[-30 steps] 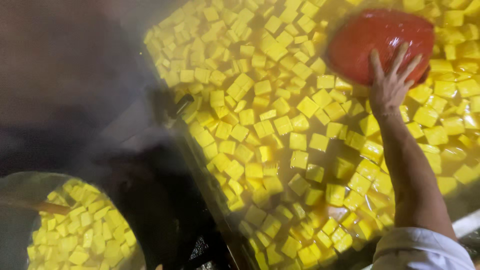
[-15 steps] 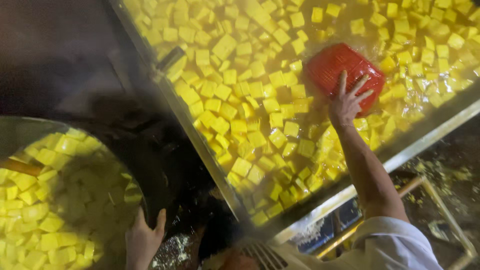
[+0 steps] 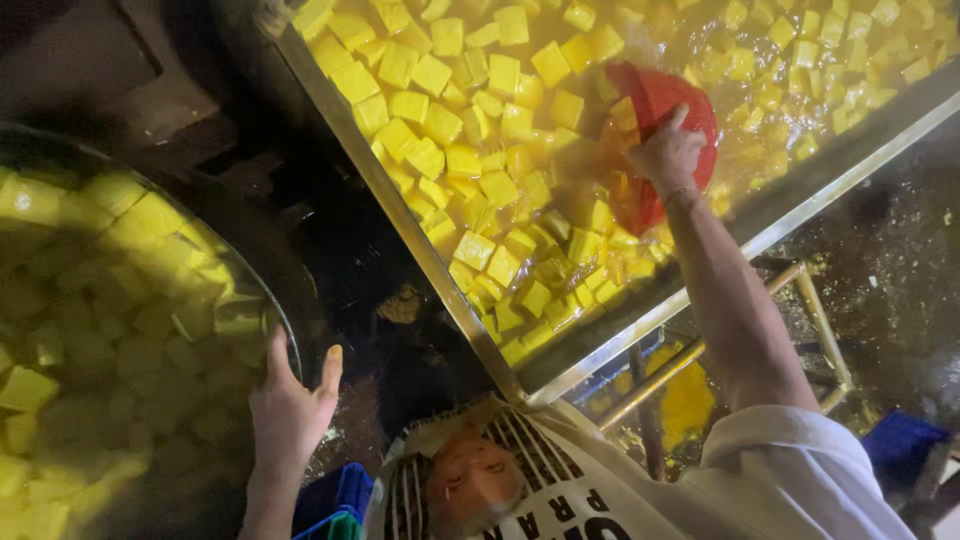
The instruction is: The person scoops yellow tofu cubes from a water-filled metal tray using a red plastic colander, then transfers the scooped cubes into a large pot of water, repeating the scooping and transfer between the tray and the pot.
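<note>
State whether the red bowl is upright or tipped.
Tipped: the red bowl stands on edge in the yellow cubes, held by the right hand.

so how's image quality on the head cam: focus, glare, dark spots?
Head view: the yellow cubes in the metal tray are sharp and warmly lit; the round pot at the near left is soft and hazy; the gap between them is almost black. The wet liquid glints near the red scoop under the right hand. The left hand is dim but readable.
</note>
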